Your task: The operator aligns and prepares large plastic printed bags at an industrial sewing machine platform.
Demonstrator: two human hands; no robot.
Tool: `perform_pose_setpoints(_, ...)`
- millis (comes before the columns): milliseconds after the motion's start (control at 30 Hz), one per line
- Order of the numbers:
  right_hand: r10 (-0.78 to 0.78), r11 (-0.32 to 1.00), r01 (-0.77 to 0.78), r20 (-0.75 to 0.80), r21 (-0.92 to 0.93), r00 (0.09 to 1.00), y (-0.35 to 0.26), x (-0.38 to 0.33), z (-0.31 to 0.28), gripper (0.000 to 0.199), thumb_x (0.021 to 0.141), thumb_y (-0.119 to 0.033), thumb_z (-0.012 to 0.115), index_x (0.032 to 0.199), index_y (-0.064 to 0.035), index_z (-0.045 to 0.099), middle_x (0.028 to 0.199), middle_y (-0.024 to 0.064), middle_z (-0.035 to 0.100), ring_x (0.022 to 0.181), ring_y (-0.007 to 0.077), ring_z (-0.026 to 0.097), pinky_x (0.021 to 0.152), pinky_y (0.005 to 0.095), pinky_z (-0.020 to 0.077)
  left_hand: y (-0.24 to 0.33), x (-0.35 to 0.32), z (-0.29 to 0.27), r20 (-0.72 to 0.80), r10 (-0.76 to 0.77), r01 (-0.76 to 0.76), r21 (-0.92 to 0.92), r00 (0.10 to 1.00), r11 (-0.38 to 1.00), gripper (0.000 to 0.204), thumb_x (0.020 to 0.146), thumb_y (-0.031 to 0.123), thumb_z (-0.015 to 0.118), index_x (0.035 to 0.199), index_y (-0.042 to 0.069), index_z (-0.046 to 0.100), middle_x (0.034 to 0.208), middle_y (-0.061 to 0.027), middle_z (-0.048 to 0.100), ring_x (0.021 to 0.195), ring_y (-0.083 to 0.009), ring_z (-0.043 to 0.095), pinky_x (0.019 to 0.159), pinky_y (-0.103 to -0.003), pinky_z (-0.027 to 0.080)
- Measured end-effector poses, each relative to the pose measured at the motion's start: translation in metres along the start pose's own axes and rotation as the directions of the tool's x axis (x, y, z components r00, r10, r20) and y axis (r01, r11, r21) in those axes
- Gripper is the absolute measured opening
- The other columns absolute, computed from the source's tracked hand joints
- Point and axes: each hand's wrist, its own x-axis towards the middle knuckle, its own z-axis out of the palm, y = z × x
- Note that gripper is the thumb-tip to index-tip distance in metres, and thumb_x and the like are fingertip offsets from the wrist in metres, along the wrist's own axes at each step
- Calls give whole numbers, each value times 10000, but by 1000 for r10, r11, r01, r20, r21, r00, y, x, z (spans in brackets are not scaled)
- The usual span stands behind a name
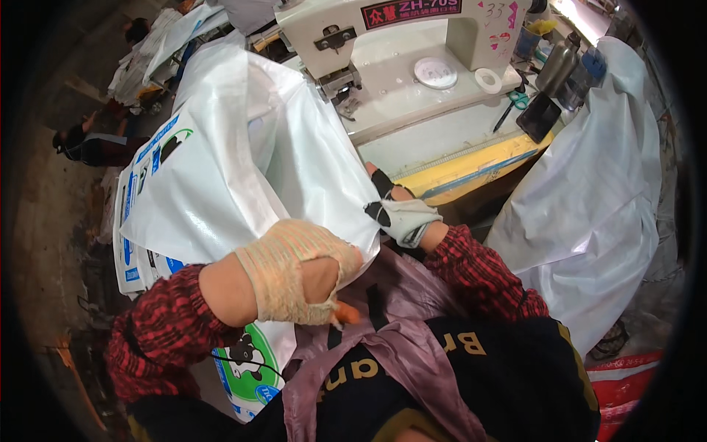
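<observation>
A large white woven plastic sack, printed in blue, green and black, spreads in front of me from the sewing machine down to my lap. My left hand, in a cream knitted fingerless glove, is closed on the sack's near part; most of its fingers are hidden, and an orange-covered fingertip shows below. At the sack's right edge, near the machine bed, my right hand wears a white and black fingerless glove. Its fingers grip that edge, partly covered by the material.
On the machine table lie a white disc, a tape roll, green-handled scissors and a dark phone. A metal bottle stands behind. More white sacking drapes at right. Another person is far left.
</observation>
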Motion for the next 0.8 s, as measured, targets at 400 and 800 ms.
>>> perform_pose_setpoints(400, 208, 306, -267, 209, 914, 955, -18, -4, 1, 500, 816, -337, 600, 1219, -65, 484, 893, 62, 621, 773, 133, 581, 668, 281, 466, 32, -17, 97, -286, -24, -53, -257, 958, 965, 195, 666, 158, 617, 803, 70, 510, 705, -86, 553, 684, -294, 583, 532, -397, 447)
perform_pose_setpoints(800, -82, 988, 108, 217, -114, 973, -23, -15, -14, 272, 882, -286, 497, 1074, -119, 593, 992, 130, 618, 916, 250, 598, 784, 350, 458, 47, 15, 103, -240, 93, -135, -165, 966, 977, 209, 663, 165, 581, 826, 47, 525, 734, -90, 573, 730, -297, 594, 578, -381, 468)
